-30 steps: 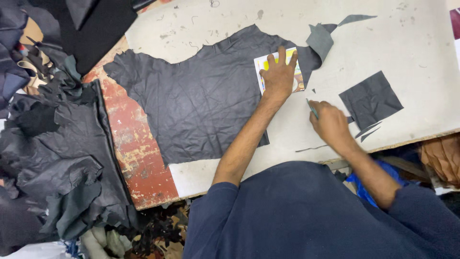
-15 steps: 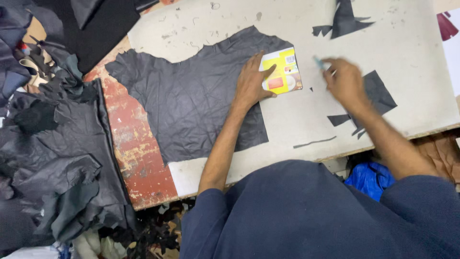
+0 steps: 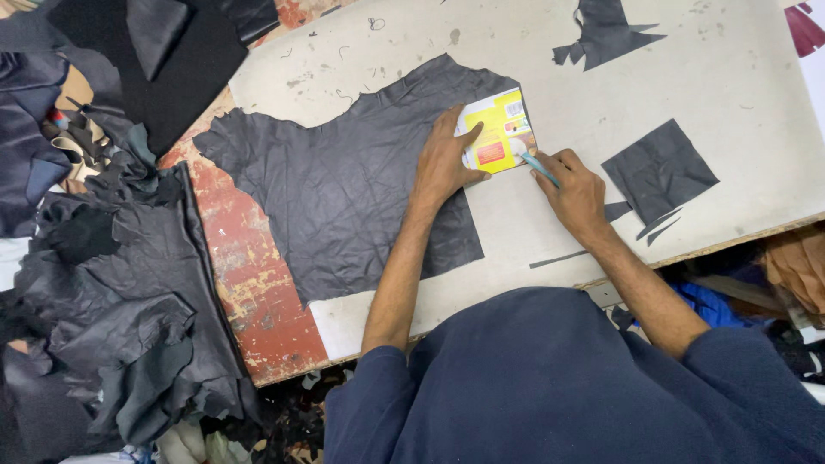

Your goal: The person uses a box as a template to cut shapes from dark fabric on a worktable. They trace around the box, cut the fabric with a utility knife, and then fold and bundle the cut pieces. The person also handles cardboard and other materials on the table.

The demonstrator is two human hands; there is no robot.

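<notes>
At a scuffed white cutting table [image 3: 730,77], a left hand [image 3: 443,163] lies flat, pinning a yellow card [image 3: 498,137] on black leather [image 3: 344,180]; the right hand [image 3: 574,185] grips a blade tool [image 3: 540,167] at its edge, scraps [image 3: 103,292] heaped alongside

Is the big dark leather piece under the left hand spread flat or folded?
Spread flat: the dark leather piece lies open on the board, edges visible, no fold.
</notes>
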